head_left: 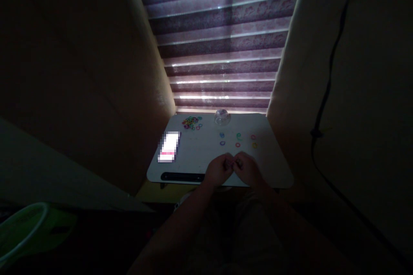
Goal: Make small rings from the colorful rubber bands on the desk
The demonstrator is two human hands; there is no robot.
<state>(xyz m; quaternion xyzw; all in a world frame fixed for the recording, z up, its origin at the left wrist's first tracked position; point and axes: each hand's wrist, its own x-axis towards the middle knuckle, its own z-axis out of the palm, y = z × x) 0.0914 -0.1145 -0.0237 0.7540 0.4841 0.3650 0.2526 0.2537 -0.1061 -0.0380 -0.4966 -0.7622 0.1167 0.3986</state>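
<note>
My left hand [220, 169] and my right hand [247, 168] meet over the front of the white table [193, 154], both with closed fingers. Between the fingertips is a small purple-pink hair tie [229, 163], partly hidden and dim. Just beyond my hands, single hair ties lie in two short rows: a blue one [222, 135], a green one [238, 136], a pink one [253, 137], a purple-blue one [222, 143], a red one [238, 145] and a yellow one [254, 145]. A mixed pile of hair ties [191, 123] lies at the back left.
A clear dome-shaped container [222, 117] stands at the table's back edge. On the left lies a phone [169, 147] with a bright screen. A black slot [182, 176] runs along the front edge. A green basket [35, 232] is at lower left, and a dark cable [329, 73] hangs at right.
</note>
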